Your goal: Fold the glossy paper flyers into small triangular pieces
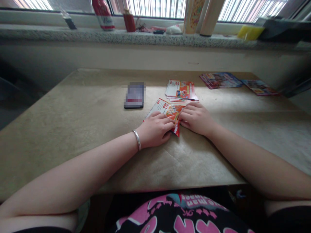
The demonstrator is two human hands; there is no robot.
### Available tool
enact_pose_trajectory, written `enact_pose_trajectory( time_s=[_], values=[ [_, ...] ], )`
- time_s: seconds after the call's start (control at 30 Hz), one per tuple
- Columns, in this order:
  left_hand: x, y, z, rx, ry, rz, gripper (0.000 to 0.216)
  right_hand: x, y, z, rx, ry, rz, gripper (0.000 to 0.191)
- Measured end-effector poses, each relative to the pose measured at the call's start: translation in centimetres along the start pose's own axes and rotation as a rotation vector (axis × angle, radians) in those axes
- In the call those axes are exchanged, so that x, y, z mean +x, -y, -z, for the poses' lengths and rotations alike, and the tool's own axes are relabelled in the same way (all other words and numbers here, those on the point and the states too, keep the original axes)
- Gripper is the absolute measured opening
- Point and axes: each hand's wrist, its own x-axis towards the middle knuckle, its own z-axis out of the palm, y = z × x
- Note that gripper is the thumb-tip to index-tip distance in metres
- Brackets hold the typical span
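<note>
A red and white printed leaflet [167, 110] lies on the tan table [85, 113] in front of me. My left hand [155, 129], with a silver bangle on its wrist, has its fingers curled on the leaflet's near left part. My right hand [196, 118] has its fingers curled on the leaflet's right side, and the two hands meet at a fold by the red corner. Just behind the hands lies a small stack of the same leaflets [181, 90].
A dark phone [134, 95] lies left of the stack. Two piles of colourful booklets [220, 80] [259, 87] sit at the table's far right. The window sill [73, 34] behind holds a red bottle [104, 14], a red cup [129, 21] and a yellow item [250, 32].
</note>
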Motion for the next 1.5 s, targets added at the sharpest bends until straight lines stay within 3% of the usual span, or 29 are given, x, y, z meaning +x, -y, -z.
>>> enact_pose_trajectory(
  time_s=[0.37, 0.57, 0.67, 0.93, 1.1, 1.2, 1.37, 1.5],
  values=[
    [0.0, 0.1, -0.1, 0.006, 0.002, -0.015, 0.023, -0.2, -0.3, -0.5, 0.095, -0.05, -0.068, 0.012],
    [-0.1, 0.1, -0.2, -0.017, -0.02, -0.02, 0.023, -0.5, -0.9, -1.5, 0.253, -0.199, -0.305, 0.01],
    [-0.1, 0.2, -0.3, -0.023, -0.027, -0.032, 0.023, -0.5, -1.0, -1.9, 0.367, -0.193, -0.409, 0.014],
    [0.0, 0.3, -0.4, 0.011, -0.042, -0.033, 0.026, 0.0, -0.1, -1.3, 0.513, -0.135, -0.477, 0.011],
    [0.0, 0.6, -0.5, -0.036, -0.061, -0.049, 0.02, 0.2, 0.8, -1.0, 0.697, -0.247, -0.54, 0.009],
    [0.0, 0.9, -0.5, -0.07, -0.077, -0.064, 0.017, 0.1, 1.1, -1.0, 0.766, -0.323, -0.593, 0.015],
    [-0.1, 1.0, -0.7, -0.053, -0.152, -0.062, 0.014, 0.1, 1.3, -0.9, 0.882, -0.378, -0.645, 0.054],
    [-0.3, 1.1, -1.1, -0.095, -0.296, -0.011, 0.034, 0.1, 1.3, -1.1, 0.965, -0.329, -0.655, 0.027]
  ],
)
